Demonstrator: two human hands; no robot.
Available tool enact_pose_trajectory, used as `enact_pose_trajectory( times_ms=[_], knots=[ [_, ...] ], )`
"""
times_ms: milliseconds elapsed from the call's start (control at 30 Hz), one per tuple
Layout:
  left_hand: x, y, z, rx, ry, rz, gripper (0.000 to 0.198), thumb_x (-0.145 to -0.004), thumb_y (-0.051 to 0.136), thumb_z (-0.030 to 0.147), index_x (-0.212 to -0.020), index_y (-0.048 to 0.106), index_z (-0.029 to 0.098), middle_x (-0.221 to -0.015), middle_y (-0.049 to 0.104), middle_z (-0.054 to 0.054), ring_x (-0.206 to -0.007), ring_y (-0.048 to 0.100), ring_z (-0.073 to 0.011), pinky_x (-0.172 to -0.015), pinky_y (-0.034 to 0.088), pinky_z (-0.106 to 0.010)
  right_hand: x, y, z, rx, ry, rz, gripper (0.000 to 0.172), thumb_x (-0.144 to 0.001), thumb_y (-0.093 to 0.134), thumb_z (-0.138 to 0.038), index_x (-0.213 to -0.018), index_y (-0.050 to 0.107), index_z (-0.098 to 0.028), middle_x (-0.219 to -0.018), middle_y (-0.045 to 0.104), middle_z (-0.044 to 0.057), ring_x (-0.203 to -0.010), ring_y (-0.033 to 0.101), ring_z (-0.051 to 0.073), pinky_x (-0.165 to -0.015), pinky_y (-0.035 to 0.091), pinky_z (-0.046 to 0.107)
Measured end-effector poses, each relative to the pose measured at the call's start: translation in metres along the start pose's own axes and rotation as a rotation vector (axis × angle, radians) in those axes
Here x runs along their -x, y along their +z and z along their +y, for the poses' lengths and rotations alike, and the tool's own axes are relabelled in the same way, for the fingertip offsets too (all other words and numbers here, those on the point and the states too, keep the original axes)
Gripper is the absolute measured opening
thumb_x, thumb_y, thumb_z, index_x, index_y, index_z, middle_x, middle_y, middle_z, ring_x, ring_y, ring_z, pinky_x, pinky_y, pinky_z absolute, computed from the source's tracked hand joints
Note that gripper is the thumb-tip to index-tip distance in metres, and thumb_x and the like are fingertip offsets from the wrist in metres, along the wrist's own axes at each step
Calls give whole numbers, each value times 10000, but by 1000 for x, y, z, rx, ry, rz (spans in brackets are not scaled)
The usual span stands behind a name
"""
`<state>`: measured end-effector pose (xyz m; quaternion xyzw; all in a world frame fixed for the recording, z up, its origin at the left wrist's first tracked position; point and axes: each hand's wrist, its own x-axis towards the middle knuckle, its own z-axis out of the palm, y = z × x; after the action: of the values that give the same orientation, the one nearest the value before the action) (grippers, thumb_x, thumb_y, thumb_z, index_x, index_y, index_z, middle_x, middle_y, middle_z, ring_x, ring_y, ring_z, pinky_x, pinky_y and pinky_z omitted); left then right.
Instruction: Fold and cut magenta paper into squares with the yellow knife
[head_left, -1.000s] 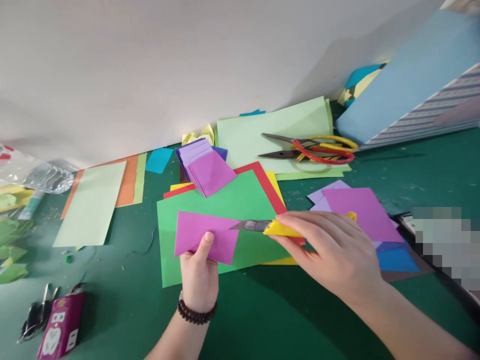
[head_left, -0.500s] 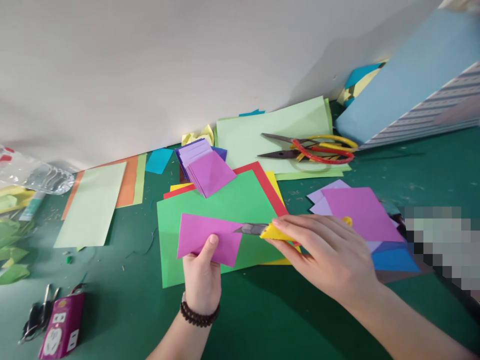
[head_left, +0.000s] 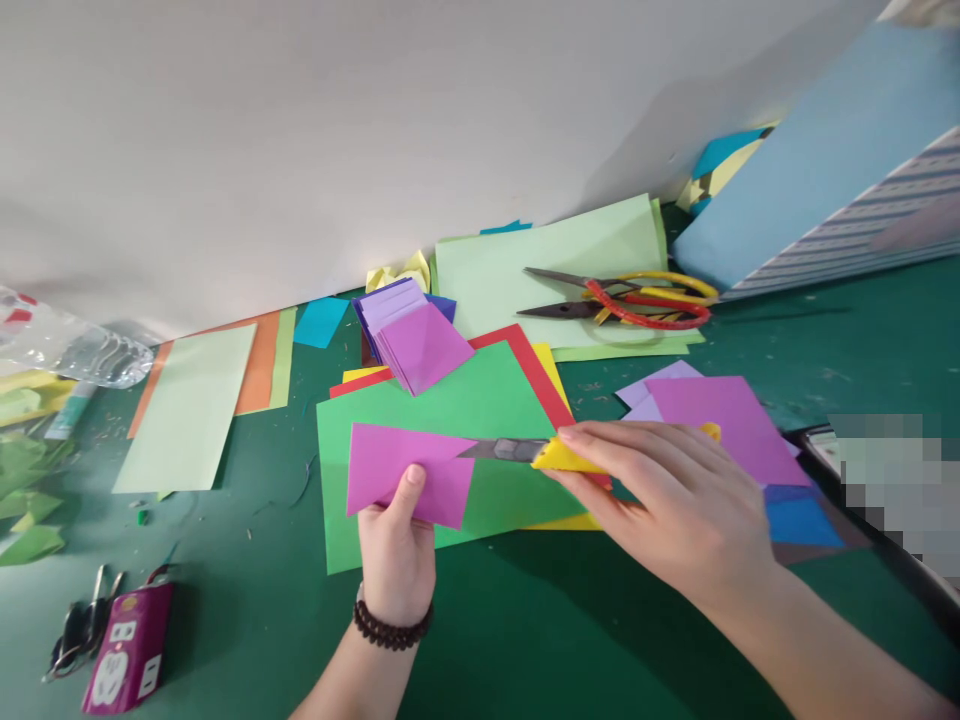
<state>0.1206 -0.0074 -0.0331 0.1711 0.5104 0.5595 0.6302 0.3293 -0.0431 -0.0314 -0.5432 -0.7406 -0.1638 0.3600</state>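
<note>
My left hand, with a dark beaded bracelet on its wrist, pinches a pink-purple sheet of paper with the thumb on top. Yellow-handled scissors are in my right hand, fingers wrapped about the handle. Their blade tips meet the paper's right edge near its upper corner. Under both hands lies a large green sheet, with red and yellow sheets showing beneath it. A small stack of purple squares rests on its far edge.
Scissors with red and yellow handles lie on pale green paper. More purple sheets sit right, near a pixelated device. A blue box stands back right. At left are a plastic bottle, pale sheets and a purple power strip.
My left hand and the pink-purple paper have shifted slightly left. My right hand has drawn the scissors a little to the right, so more of the blades shows.
</note>
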Motion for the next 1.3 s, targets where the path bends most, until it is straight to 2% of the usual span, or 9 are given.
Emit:
enact_pose_trajectory(
  times_ms=[267, 433, 667, 800, 900, 1000, 1067, 1167, 1300],
  knots=[
    [6, 1, 0, 18, 34, -66, 384, -691, 846, 281, -1038, 717, 180, -962, 730, -71, -840, 694, -178, -719, 559, -255, -2, -2, -1, -13, -6, -24, 282, -833, 684, -183, -1096, 584, -164, -898, 725, 60, -798, 669, 190, -724, 508, 322],
    [22, 1, 6, 29, 124, -168, 320, -700, 827, 312, -994, 735, 226, -936, 730, -55, -874, 685, -203, -795, 554, -310, -8, -5, -9, -124, -15, -145, 341, -914, 549, -183, -1253, 522, -164, -922, 704, 52, -799, 667, 171, -653, 514, 294],
    [38, -17, 45, 14, 159, -352, 361, -641, 799, 525, -894, 760, 270, -925, 738, -92, -932, 686, -298, -808, 553, -415, -40, -50, -10, -231, -24, -300, 341, -952, 451, -248, -1278, 546, -272, -1054, 693, 42, -908, 665, 189, -701, 546, 324],
    [35, -42, 67, -52, 122, -441, 480, -558, 815, 590, -913, 753, 273, -1053, 721, -126, -992, 673, -325, -856, 524, -447, -62, -71, -4, -259, -32, -361, 349, -963, 443, -300, -1297, 543, -320, -1073, 682, 28, -924, 658, 177, -663, 540, 282],
    [28, -49, 83, -163, 45, -586, 661, -324, 818, 728, -771, 730, 249, -886, 721, -146, -875, 688, -364, -743, 544, -464, -70, -73, -1, -259, -29, -402, 356, -965, 448, -337, -1307, 547, -340, -1036, 673, 28, -821, 656, 151, -589, 512, 239],
    [26, -36, 101, -224, 54, -648, 797, -372, 746, 812, -920, 728, 233, -898, 695, -155, -941, 664, -371, -773, 527, -445, -71, -70, 0, -241, -30, -416, 375, -975, 427, -349, -1337, 524, -350, -1005, 652, 34, -753, 638, 137, -544, 482, 225],
    [28, -19, 113, -259, 68, -761, 904, -409, 659, 888, -986, 717, 194, -880, 675, -151, -840, 660, -323, -707, 525, -390, -69, -68, 1, -205, -40, -380, 369, -986, 390, -348, -1324, 539, -338, -989, 637, 47, -762, 634, 147, -544, 473, 235],
    [30, 7, 122, -430, 48, -833, 698, -523, 804, 689, -965, 697, 160, -880, 645, -114, -774, 620, -216, -695, 492, -281, -67, -66, 3, -128, -54, -309, 352, -994, 360, -336, -1245, 604, -305, -953, 616, 58, -744, 621, 155, -550, 463, 256],
    [29, 31, 112, -391, 57, -762, 423, -647, 855, 416, -941, 657, 185, -870, 632, -63, -732, 591, -149, -625, 470, -211, -70, -64, 5, -89, -75, -276, 337, -987, 377, -290, -1221, 620, -284, -909, 609, 57, -718, 609, 151, -573, 470, 265]
  ],
)
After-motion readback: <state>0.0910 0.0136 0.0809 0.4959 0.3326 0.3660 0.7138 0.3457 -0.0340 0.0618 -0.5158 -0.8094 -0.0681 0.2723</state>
